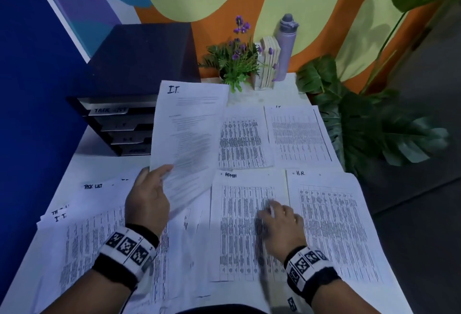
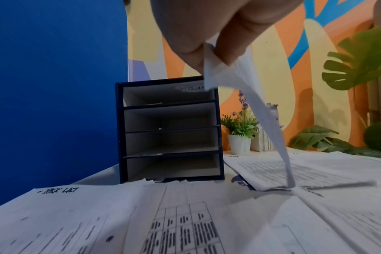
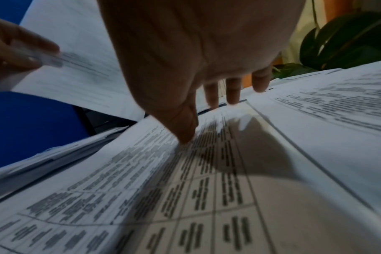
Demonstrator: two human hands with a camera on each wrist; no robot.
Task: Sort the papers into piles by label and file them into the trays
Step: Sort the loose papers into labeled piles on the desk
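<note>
An I.T. sheet [image 1: 189, 136] is held raised off the table [image 1: 287, 84] by the left hand [image 1: 147, 201], pinched at its lower left corner between thumb and fingers; in the left wrist view the pinch on the corner [image 2: 209, 68] is seen, with the sheet hanging down and its far end reaching the papers below. The left forearm is angled in from the near edge, a marker-patterned wristband [image 1: 127, 249] worn at the wrist, the hand lifted above the loose papers.

The right hand [image 1: 282, 224] is laid palm down over the ADMIN pile [image 1: 244, 226] near the middle of the table, its fingers spread and fairly straight; nothing is gripped by it. In the right wrist view the thumb tip [image 3: 185, 137] is seen touching the printed grid, while whether the other fingers touch cannot be told.

An H.R. pile [image 1: 329, 226] lies just beside the ADMIN pile, toward the right edge. Two more piles are set behind these toward the far edge, their labels being too small to read. Unsorted sheets, among them a TASK LIST sheet [image 1: 99, 189], are spread along the left edge. The dark four-shelf tray unit [image 1: 119, 124] stands at the far left corner, a potted plant [image 1: 237, 64] and a bottle [image 1: 287, 46] at the far edge.
</note>
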